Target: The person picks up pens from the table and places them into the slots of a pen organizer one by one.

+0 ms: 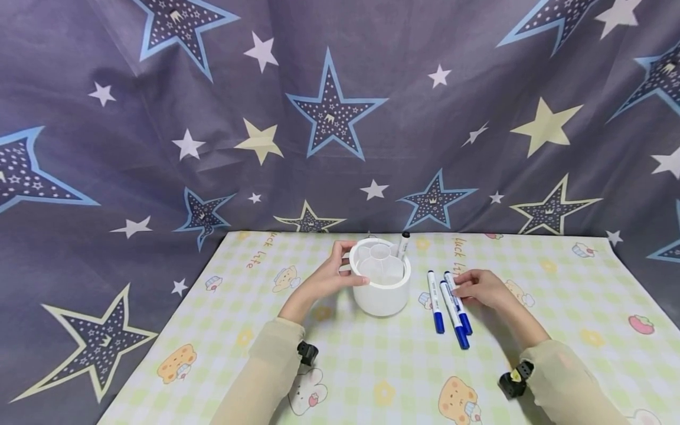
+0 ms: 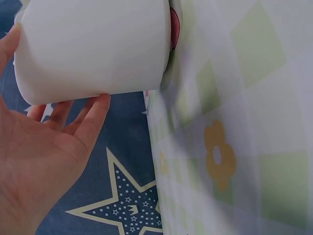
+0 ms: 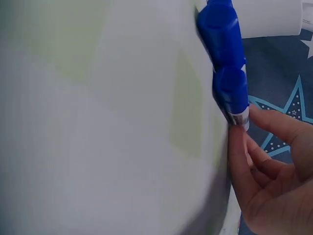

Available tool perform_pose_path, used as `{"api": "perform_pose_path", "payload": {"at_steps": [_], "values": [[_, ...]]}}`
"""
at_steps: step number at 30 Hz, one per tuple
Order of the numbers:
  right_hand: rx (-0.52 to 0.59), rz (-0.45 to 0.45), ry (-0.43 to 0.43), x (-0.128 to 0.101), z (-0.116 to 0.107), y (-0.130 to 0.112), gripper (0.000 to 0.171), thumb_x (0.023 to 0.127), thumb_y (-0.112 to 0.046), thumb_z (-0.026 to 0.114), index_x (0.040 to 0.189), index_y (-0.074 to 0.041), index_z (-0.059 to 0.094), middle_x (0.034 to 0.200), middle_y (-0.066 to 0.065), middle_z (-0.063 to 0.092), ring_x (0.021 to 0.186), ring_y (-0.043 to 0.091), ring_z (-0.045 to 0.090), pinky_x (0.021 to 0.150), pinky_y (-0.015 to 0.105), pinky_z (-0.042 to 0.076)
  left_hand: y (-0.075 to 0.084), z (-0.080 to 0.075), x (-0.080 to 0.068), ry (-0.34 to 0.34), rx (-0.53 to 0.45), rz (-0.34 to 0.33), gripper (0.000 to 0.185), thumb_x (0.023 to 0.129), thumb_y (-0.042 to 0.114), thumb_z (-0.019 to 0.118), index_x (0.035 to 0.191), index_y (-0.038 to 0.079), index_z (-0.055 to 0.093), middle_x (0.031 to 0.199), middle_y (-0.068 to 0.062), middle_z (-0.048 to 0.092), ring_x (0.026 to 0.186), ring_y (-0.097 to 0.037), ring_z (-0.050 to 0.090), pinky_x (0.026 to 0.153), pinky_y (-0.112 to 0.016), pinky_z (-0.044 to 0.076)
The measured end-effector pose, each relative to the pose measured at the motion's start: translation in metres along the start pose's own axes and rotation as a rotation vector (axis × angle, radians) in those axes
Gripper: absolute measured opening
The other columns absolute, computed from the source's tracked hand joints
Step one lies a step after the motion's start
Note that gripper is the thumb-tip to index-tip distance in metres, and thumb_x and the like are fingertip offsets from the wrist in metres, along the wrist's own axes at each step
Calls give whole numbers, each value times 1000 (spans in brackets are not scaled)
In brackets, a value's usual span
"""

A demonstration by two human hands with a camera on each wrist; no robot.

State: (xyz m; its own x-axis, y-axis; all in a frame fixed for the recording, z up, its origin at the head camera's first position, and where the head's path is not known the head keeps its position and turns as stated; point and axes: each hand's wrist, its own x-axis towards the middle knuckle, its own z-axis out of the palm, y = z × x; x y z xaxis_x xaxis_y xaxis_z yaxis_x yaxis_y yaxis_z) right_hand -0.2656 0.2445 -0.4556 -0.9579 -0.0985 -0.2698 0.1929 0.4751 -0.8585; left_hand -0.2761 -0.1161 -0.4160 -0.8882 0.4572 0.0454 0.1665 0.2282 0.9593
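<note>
Both hands curl: left [image 1: 330, 276] grips holder [image 1: 381, 293], right [image 1: 480, 288] pinches marker [image 1: 457, 295] (blue-capped).

Pen holder [image 1: 381, 283] on table [image 1: 558, 330]; one marker [image 1: 403, 243] inside, three markers [image 1: 448, 302] right.

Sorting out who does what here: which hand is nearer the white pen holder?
Left. The left hand touches the white pen holder; the right hand rests on the blue markers beside it.

"luck life" printed twice on the checked tablecloth [image 1: 531, 307], print on the pens [image 1: 448, 304] too small to read
</note>
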Motion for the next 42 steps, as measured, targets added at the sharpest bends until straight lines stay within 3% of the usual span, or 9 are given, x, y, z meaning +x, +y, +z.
{"api": "perform_pose_path", "payload": {"at_steps": [9, 15, 22, 27, 36, 42], "values": [[-164, -51, -8, 1, 2, -10, 40, 81, -7, 70, 114, 12, 57, 85, 8, 58, 69, 11, 58, 61, 23, 58, 0, -1, 1, -3, -5, 0, 82, 84, 5, 75, 146, 10, 22, 150, -15, 33, 139, -35, 42, 118, -45, 42], [-148, -44, -11, -1, 2, -10, 42, 81, -7, 66, 117, 14, 58, 89, 10, 59, 71, 11, 59, 63, 24, 58, -1, 0, -1, 4, 2, -8, 82, 83, 5, 76, 146, 12, 23, 149, -11, 34, 139, -33, 43, 117, -43, 43], [-53, -35, -39, -3, -6, -7, 49, 83, -8, 63, 125, 17, 54, 98, 10, 63, 71, 5, 58, 63, 19, 55, 0, 0, -1, 3, 5, -4, 83, 83, 8, 76, 146, 12, 24, 150, -12, 34, 140, -34, 42, 117, -44, 43], [57, -14, -84, -5, -11, -6, 55, 88, -10, 64, 132, 17, 47, 105, 9, 64, 78, 2, 61, 70, 19, 59, 0, 0, 0, 1, 8, -4, 83, 83, 7, 76, 146, 12, 23, 150, -12, 34, 140, -34, 42, 117, -44, 43], [230, -6, -144, -8, -15, -4, 58, 92, -7, 62, 138, 19, 36, 91, -7, 64, 80, 0, 65, 77, 19, 62, -1, 0, 0, 0, 10, -2, 83, 82, 6, 77, 146, 13, 24, 149, -12, 35, 140, -33, 43, 116, -43, 44], [291, -17, -177, -9, -18, -5, 58, 94, -8, 60, 139, 19, 34, 87, -10, 67, 81, 0, 67, 78, 20, 62, -2, 0, 0, 1, 12, -2, 83, 82, 6, 77, 146, 13, 24, 149, -12, 35, 139, -33, 43, 116, -42, 44]]}}
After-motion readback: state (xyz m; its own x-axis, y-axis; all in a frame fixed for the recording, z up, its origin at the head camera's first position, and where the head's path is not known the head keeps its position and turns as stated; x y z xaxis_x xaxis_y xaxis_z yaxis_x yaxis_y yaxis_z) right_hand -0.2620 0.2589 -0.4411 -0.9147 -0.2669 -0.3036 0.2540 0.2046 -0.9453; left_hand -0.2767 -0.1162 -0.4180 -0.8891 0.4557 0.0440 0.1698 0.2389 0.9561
